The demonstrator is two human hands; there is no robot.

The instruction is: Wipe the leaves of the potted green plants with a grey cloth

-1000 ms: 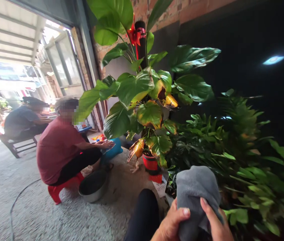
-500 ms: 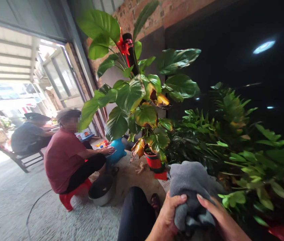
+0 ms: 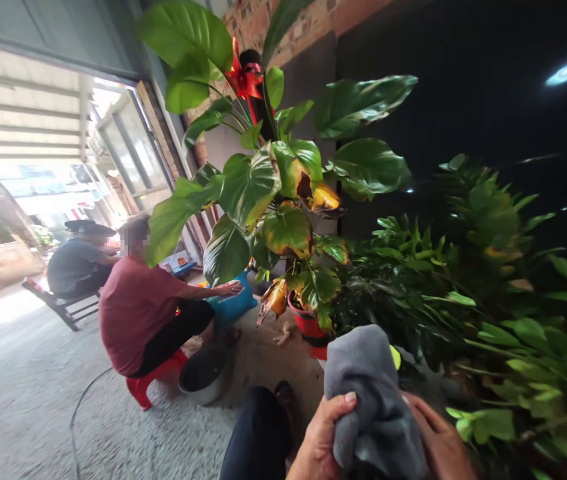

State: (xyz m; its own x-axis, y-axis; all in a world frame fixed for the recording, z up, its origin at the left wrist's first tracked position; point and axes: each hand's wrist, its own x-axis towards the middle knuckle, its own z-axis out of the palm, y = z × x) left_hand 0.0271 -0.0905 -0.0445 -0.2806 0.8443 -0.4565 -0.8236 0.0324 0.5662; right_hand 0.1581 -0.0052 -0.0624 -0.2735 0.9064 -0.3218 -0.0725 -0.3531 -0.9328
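A bunched grey cloth (image 3: 371,393) is held up in front of me at the lower right. My left hand (image 3: 324,433) grips its left side, the thumb pressed on the front and the other fingers hidden behind. On the opposite side my right hand (image 3: 436,433) is wrapped against the cloth, its fingertips partly covered by the folds. A yellow-green patch, perhaps a leaf, shows just behind the cloth's right edge. Close beyond it stands a red pot (image 3: 308,323) with a tall broad-leaved plant (image 3: 251,183), some leaves yellowed and browned.
Leafy green plants (image 3: 503,373) crowd the right side. At left, a person in a red shirt (image 3: 138,313) sits on a red stool (image 3: 156,380) beside a dark basin (image 3: 204,377) and a blue bag (image 3: 236,303). Another person (image 3: 78,263) sits farther back. A hose (image 3: 76,417) lies on the floor.
Both hands have turned the cloth, which now stands taller and narrower, slightly further left. The person in red has stretched an arm over the blue bag. My view has shifted slightly.
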